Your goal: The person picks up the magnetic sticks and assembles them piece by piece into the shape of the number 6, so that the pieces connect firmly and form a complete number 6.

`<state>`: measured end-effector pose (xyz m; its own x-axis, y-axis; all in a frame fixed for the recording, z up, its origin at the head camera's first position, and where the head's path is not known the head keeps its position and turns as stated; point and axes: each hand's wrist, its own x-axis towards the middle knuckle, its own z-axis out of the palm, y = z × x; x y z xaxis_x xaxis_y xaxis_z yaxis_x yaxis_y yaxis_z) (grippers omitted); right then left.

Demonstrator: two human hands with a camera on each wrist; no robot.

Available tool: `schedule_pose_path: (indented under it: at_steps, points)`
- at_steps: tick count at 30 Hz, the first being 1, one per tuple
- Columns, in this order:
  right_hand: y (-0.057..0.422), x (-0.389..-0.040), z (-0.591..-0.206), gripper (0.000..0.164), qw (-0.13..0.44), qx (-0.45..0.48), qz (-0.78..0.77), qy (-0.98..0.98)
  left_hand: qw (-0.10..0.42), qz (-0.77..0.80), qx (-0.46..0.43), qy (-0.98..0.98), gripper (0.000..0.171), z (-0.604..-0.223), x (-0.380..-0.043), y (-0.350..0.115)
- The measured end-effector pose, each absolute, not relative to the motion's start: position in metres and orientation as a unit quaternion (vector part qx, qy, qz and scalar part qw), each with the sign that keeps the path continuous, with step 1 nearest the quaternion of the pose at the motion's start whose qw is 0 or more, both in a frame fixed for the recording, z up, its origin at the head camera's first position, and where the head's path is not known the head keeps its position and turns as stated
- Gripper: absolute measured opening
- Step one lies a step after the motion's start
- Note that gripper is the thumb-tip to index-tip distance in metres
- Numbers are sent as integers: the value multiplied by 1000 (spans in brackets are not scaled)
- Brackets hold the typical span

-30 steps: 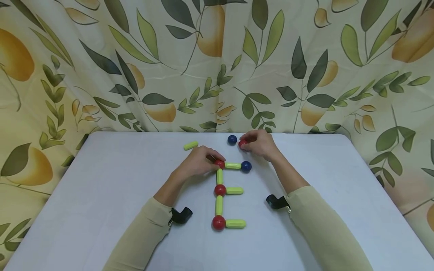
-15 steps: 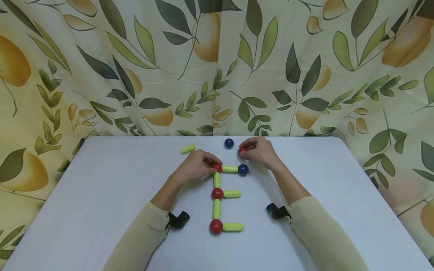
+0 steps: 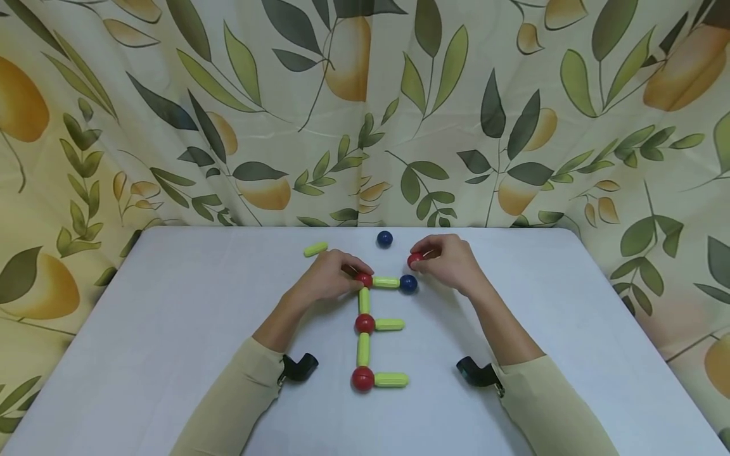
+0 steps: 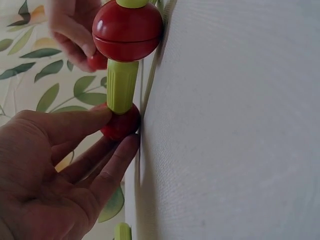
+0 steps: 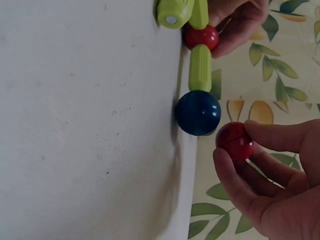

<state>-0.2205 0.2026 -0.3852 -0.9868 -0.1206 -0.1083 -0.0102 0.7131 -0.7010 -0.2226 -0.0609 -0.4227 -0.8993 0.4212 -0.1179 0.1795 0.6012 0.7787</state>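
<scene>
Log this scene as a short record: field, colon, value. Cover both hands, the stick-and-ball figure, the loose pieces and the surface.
left hand: fingers pinch the top red ball at the figure's upper corner
right hand: pinches a loose red ball, just above and right of the blue end ball
figure: three red balls in a column joined by green sticks; three green sticks branch right; only the top one ends in a ball
loose pieces: blue ball and green stick near the far edge
surface: white table
backdrop: leaf-print curtain
</scene>
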Motion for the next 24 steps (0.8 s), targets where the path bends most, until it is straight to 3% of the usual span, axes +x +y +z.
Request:
schedule_pose_path:
  at_steps: [15,24]
  points:
    - [203,-185,-377,15,119,-68,-357,924,152,419,174,878,27,-423,-223,-62]
    - [199,-173,-382,21,185,-128,-348,910,150,418,175,879,27,-423,-223,-62]
